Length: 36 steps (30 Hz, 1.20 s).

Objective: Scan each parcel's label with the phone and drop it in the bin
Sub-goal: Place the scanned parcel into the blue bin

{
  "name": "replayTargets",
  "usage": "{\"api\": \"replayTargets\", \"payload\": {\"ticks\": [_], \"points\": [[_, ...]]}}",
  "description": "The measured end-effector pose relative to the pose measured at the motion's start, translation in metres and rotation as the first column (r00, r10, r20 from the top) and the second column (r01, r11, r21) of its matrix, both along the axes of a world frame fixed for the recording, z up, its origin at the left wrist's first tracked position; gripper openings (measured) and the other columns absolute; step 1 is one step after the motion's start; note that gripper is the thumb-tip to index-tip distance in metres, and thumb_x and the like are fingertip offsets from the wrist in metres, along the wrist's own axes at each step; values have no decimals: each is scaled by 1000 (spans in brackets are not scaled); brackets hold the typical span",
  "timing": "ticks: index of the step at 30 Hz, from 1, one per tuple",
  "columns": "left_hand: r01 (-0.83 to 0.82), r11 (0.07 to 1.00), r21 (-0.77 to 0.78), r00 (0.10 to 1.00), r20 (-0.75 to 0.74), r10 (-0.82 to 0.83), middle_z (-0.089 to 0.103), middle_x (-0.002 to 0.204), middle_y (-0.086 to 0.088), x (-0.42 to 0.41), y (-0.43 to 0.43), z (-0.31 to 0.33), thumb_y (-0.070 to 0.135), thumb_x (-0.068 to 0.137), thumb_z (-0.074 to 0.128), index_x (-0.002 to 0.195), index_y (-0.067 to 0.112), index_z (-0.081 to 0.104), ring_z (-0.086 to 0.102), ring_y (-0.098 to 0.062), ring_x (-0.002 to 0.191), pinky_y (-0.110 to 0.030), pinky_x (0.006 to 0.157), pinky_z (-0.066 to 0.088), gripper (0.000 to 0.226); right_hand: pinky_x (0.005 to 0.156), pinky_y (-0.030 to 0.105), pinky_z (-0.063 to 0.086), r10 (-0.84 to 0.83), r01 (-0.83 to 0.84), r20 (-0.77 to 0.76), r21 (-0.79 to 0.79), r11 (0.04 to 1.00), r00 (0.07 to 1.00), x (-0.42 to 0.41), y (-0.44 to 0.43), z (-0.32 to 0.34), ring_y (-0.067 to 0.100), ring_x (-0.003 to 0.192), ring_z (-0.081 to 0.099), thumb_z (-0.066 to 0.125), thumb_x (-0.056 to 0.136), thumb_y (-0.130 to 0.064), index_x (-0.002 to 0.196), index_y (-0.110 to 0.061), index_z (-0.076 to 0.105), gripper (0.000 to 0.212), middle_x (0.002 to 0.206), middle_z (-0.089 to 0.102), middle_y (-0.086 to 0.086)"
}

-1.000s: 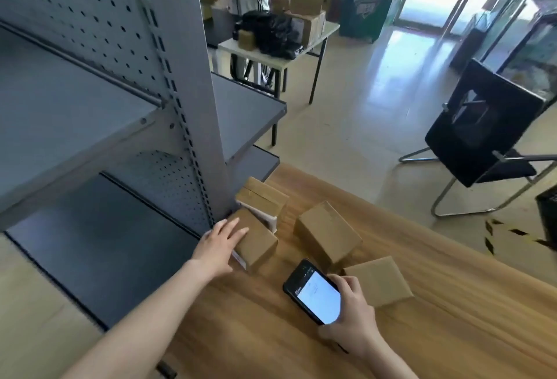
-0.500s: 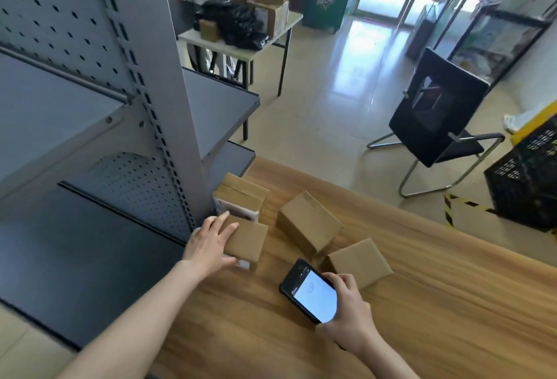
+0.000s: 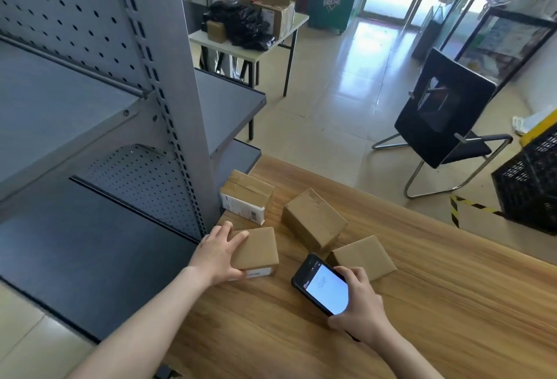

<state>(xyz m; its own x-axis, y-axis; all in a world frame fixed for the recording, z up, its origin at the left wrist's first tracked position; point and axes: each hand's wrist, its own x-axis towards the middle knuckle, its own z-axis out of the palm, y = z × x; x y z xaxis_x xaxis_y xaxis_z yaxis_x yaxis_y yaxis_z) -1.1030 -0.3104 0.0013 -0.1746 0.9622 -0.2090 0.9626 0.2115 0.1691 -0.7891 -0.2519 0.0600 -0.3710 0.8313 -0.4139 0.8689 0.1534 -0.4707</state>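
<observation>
Left hand (image 3: pixel 218 253) grips the box (image 3: pixel 256 247) at nine o'clock of the phone (image 3: pixel 324 285), which the right hand (image 3: pixel 361 304) holds. Tilting the box's near-side label (image 3: pixel 256 273) up toward the lens should help it scan.

Small brown parcel (image 3: pixel 256 247) flat, three parcels (image 3: pixel 313 222) beyond, lit phone (image 3: pixel 324 285) tilted

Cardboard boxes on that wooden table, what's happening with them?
A person's left hand grips the nearest small brown cardboard parcel on the wooden table, its white label facing them. Their right hand holds a black phone, screen lit, beside it. Three more brown parcels lie further back. A black plastic crate stands on the floor, right.
</observation>
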Motion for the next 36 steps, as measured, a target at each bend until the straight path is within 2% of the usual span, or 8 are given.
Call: {"api": "replayTargets", "payload": {"ticks": [7, 11, 15, 19, 23, 28, 33, 36], "points": [[-71, 994, -87, 956, 278, 93, 47, 110, 9, -3, -13, 8, 85, 68, 47, 127, 44, 46, 52, -13, 99, -29, 79, 50, 72, 91, 33, 32, 6, -6, 7, 23, 1000, 1000, 0, 7, 6, 10, 103, 41, 77, 50, -34, 142, -34, 30, 102, 122, 31, -15], [-146, 989, 4, 932, 336, 136, 57, 124, 11, 0, -20, 6, 67, 85, 50, 134, 34, 48, 54, -11, 113, -32, 93, 49, 59, 93, 33, 32, 11, -11, 22, 24, 1000, 1000, -4, 4, 5, 10, 106, 39, 79, 53, -34, 142, -33, 30, 102, 124, 31, -13], [-180, 978, 104, 917, 378, 128, 40, 129, 17, 25, -41, 1, 78, 70, 56, 146, 41, 24, 43, -5, 117, -33, 92, 48, 91, 91, 33, 32, 23, -23, 39, 20, 1000, 999, -8, -1, 2, 13, 113, 41, 79, 53, -35, 143, -33, 29, 102, 128, 31, -12], [-200, 977, 76, 926, 341, 163, 29, 134, 8, 46, -59, -17, 67, 69, 68, 151, 40, 5, 41, -11, 120, -29, 91, 50, 107, 98, 36, 33, 41, -41, 59, -2, 999, 997, -14, -4, 2, 16, 117, 41, 82, 56, -34, 143, -33, 28, 102, 129, 32, -9], [-144, 989, 23, 955, 265, 133, 15, 142, 4, 64, -60, -21, 82, 58, 63, 148, 42, -15, 39, -14, 126, -37, 107, 40, 125, 100, 37, 32, 41, -41, 68, -6, 999, 997, -14, -7, 2, 16, 119, 40, 83, 58, -32, 144, -32, 28, 102, 132, 32, -9], [-24, 998, 57, 953, 302, 6, 1, 151, 7, 54, -56, -11, 71, 58, 72, 146, 47, -8, 34, -19, 135, -44, 113, 34, 122, 100, 36, 34, 53, -54, 96, -1, 999, 994, -4, -6, 7, 16, 121, 39, 82, 56, -33, 144, -33, 27, 103, 134, 31, -9], [142, 988, -60, 954, 276, -120, -31, 154, 19, 31, -25, 12, 44, 59, 84, 145, 48, -24, -13, -16, 148, -55, 115, 25, 138, 93, 33, 32, 121, -126, 124, 29, 992, 985, 9, -3, 13, 15, 115, 42, 76, 56, -34, 144, -34, 28, 99, 129, 30, -12], [270, 952, -146, 950, 203, -239, -28, 156, 16, 26, -8, 23, 32, 61, 84, 149, 42, -17, -18, -16, 147, -50, 119, 19, 135, 94, 34, 33, 158, -164, 147, 33, 986, 976, 10, -2, 16, 18, 119, 40, 78, 60, -32, 143, -35, 28, 97, 132, 31, -10]]}}
